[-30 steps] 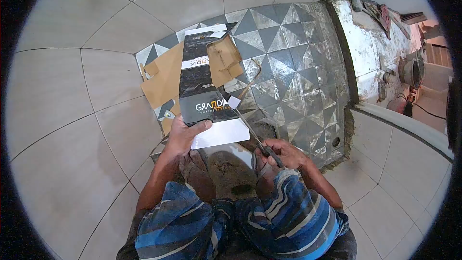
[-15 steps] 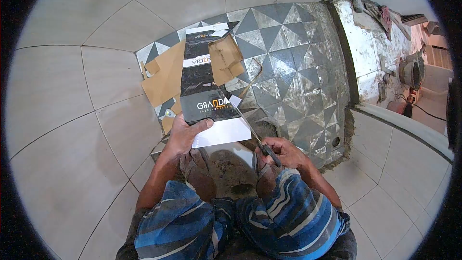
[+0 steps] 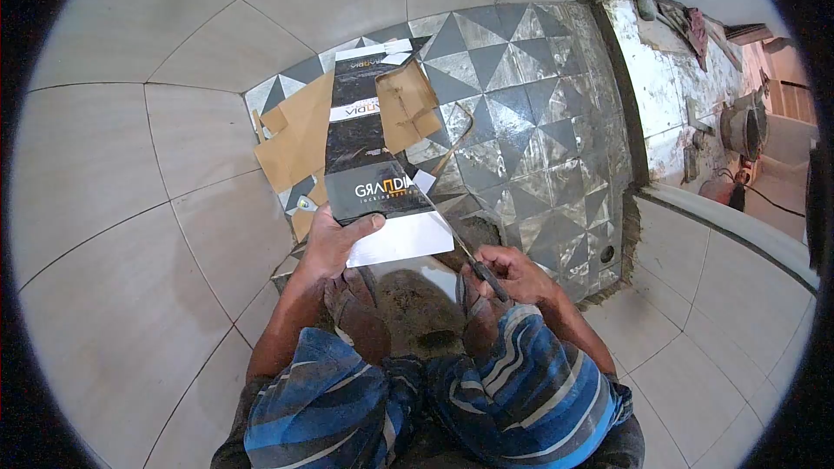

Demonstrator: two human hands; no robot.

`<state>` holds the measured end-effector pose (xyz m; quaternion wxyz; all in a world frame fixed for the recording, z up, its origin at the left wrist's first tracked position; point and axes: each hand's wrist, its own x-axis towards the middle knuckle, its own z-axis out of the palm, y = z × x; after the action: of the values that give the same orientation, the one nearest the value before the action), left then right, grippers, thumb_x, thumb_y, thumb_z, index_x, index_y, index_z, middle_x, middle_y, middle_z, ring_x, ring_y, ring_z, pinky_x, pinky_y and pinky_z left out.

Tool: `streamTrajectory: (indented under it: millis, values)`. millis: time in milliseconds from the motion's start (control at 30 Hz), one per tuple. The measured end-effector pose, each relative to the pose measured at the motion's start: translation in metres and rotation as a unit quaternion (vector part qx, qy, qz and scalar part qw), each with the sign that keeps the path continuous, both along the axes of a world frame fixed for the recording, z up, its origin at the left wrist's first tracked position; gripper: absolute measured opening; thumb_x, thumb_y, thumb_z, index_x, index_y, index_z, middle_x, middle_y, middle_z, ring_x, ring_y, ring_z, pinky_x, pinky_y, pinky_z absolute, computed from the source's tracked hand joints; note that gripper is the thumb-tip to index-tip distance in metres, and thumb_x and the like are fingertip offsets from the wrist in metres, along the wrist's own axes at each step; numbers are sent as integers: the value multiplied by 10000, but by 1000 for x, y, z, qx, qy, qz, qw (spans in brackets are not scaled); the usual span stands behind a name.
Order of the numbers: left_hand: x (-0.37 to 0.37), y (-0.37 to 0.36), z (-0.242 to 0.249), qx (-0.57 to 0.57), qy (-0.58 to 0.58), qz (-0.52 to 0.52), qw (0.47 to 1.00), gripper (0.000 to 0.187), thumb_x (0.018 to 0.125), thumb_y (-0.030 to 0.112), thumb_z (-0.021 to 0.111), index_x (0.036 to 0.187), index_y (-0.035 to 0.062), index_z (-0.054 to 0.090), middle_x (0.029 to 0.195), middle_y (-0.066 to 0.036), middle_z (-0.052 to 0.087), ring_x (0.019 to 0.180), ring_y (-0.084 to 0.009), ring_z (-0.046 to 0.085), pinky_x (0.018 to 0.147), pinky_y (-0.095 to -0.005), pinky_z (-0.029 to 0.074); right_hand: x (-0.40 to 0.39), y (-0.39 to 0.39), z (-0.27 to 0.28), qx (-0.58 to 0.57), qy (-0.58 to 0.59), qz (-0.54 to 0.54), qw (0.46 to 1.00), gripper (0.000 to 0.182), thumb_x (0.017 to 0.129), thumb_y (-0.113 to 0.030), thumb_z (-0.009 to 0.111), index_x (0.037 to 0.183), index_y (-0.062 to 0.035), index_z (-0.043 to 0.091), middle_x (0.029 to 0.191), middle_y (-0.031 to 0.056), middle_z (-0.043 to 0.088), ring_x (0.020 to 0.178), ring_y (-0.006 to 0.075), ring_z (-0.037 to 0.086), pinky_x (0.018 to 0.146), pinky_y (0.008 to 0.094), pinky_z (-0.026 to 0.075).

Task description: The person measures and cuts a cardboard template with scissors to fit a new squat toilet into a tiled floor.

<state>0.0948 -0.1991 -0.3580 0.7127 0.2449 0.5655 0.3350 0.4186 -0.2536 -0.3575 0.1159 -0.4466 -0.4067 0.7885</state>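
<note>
My left hand (image 3: 330,241) grips the near left edge of a flattened cardboard box (image 3: 360,139), thumb on top. The box is black and white, printed "GRANDIA", with a plain white strip at its near end. In my right hand (image 3: 512,276) is a thin-bladed metal tool with a black handle (image 3: 489,280), fingers closed around it. Its narrow blade points up and left along the box's right edge, up to a small folded white flap (image 3: 424,181). Brown inner cardboard (image 3: 407,104) shows beside the printed part.
Grey-and-white triangle-patterned tiles (image 3: 521,122) cover the floor ahead, with a rough, untiled patch (image 3: 417,304) between my feet. A drain hole (image 3: 607,254) lies at right. Beyond the dark doorway edge (image 3: 618,91) stand a bucket (image 3: 745,126) and a cable (image 3: 773,202). Pale tiled walls (image 3: 104,191) enclose the space.
Both hands, the box and the bladed tool stay almost in the same place. The tool's handle has tilted very slightly.
</note>
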Motion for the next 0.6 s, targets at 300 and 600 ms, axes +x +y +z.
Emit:
streamTrajectory:
  millis: [300,600]
  values:
    - [1,-1,-2,0,-26,14,1000,393,831,100,810,1165,8,625,1048,-52,704,926,-127,651,838,-305,532,0,1,-2,41,2,13,999,245,840,-163,792,1012,-56,654,917,30,656,889,125,614,784,319,503]
    - [0,-1,0,6,-3,-6,1000,384,839,93,802,1170,19,623,1052,-42,700,926,-120,641,839,-300,522,2,-4,-5,45,1,7,999,219,861,-162,782,1016,-52,674,865,21,669,851,115,626,755,315,512]
